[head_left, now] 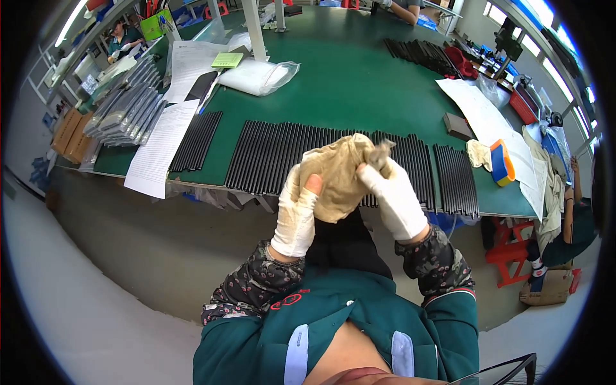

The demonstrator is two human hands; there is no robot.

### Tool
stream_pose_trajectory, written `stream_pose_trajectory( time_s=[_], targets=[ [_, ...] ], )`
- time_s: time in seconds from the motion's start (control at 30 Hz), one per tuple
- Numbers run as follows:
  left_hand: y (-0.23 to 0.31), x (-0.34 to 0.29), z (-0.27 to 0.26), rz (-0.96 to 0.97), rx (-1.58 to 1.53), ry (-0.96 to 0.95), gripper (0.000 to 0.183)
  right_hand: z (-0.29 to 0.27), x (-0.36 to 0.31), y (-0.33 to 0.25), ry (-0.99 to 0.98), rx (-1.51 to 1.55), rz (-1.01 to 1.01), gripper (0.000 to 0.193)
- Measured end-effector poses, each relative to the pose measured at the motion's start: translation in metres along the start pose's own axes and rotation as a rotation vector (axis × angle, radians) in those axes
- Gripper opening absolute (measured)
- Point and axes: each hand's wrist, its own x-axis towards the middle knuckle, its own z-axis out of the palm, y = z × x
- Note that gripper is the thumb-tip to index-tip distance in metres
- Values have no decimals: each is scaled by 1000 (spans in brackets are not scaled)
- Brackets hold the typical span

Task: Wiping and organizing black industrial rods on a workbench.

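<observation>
A crumpled tan cloth (337,176) is held up between my two hands, just above the table's front edge. My left hand (298,208), in a white fingerless glove, grips the cloth's left side with the thumb on top. At the upper right, my right hand (394,196), gloved the same way, pinches a bunched greyish corner of it. Behind the cloth lie long rows of thin black rods (269,154), side by side along the front edge; the cloth hides some of them. Shorter groups of black rods lie at the left (197,140) and right (454,176).
On the green table (333,70), printed sheets (160,144) and bagged grey parts (125,106) lie left. Right are a grey block (457,126), a blue-orange object (502,163), a wadded cloth (479,154) and a large paper sheet (494,119). More black rods (420,52) lie farther back. Other people sit nearby.
</observation>
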Motion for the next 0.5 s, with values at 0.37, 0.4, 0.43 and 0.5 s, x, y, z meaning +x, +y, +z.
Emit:
stream_pose_trajectory(
  time_s=[0.37, 0.4, 0.43, 0.5],
  targets=[
    [-7, 17, -6, 6, 16, 67, 29, 2, 0, 36, 84, 599, -10, 34],
    [-7, 20, -8, 6, 52, 27, 22, 4, 0, 31, 85, 556, -18, 33],
    [-8, 21, -9, 6, 52, 28, 22, 5, 0, 27, 87, 512, -26, 32],
    [-10, 22, -12, 198, 174, 82, 31, 9, -1, 18, 142, 460, -69, 31]
  ],
)
